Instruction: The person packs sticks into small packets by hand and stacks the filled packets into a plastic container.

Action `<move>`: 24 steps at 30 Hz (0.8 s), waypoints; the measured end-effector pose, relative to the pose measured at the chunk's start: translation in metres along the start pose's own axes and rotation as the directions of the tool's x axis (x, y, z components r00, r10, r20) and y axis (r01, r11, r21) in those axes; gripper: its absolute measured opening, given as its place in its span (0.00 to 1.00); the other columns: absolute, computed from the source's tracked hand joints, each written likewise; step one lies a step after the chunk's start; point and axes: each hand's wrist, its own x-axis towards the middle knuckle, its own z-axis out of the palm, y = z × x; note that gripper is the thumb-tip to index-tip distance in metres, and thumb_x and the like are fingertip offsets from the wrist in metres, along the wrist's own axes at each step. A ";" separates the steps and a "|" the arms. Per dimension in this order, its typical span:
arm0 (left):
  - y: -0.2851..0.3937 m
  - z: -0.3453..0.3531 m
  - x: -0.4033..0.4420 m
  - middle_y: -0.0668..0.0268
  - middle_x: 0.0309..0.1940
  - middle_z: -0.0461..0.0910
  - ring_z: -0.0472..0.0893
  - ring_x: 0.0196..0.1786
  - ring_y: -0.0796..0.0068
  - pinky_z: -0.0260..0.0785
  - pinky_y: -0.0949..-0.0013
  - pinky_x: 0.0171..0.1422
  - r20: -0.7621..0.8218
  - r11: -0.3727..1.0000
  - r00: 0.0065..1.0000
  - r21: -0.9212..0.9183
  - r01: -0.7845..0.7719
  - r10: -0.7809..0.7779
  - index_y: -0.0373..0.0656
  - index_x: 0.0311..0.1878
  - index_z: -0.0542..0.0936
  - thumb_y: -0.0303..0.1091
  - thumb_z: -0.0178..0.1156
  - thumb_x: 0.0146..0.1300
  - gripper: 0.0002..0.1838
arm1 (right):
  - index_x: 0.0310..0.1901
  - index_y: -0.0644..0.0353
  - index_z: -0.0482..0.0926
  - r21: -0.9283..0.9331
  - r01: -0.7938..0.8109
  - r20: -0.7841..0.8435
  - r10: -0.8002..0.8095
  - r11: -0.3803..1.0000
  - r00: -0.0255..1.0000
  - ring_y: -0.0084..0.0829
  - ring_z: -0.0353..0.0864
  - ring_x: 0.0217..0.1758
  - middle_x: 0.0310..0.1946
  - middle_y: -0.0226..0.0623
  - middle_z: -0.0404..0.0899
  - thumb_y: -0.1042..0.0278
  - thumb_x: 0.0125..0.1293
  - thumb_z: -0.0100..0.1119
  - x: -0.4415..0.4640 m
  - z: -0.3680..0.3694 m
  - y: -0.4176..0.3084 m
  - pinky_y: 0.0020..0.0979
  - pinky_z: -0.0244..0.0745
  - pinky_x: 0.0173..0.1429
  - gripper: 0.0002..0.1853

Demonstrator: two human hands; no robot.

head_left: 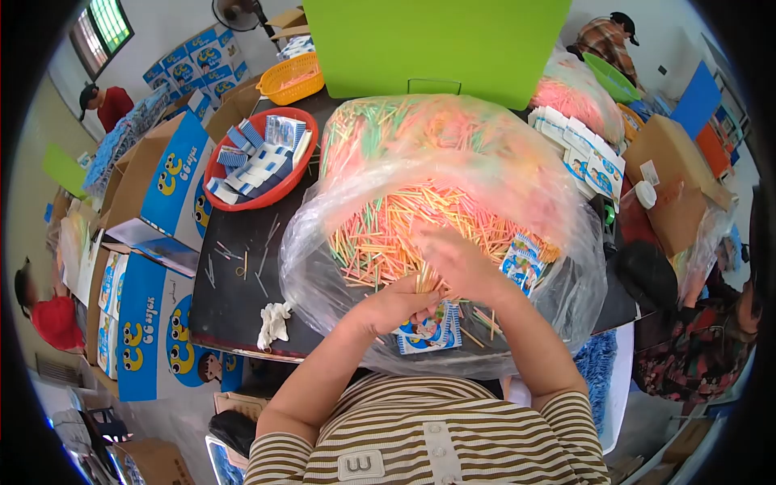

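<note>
A large clear plastic bag (303,259) lies open on the dark table, full of thin pink, orange, yellow and green sticks (388,230). At its mouth my left hand (402,305) is closed around a small bunch of these sticks (428,280). My right hand (457,257) is just above and beside that bunch, over the pile; its fingers are smeared by motion, so I cannot tell whether they hold anything. Below my hands lie blue-and-white printed packets (432,333), with another printed packet (524,263) on the sticks to the right.
A red basket (305,158) of packets and a yellow basket (267,87) stand at the back left. A green board (436,44) rises behind the bag. Crumpled tissue (275,325) lies front left, white printed packets (578,145) back right. Blue cartons (170,339) and several people surround the table.
</note>
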 end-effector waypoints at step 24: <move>-0.029 0.020 -0.016 0.59 0.47 0.74 0.72 0.51 0.61 0.60 0.56 0.57 -0.059 0.203 0.902 0.979 -0.033 0.428 0.41 0.55 0.72 0.36 0.67 0.49 0.29 | 0.32 0.60 0.73 -0.330 -0.231 -0.011 0.241 0.915 0.970 0.44 0.72 0.36 0.29 0.41 0.71 0.76 0.57 0.54 -0.105 -0.023 -0.028 0.40 0.68 0.39 0.02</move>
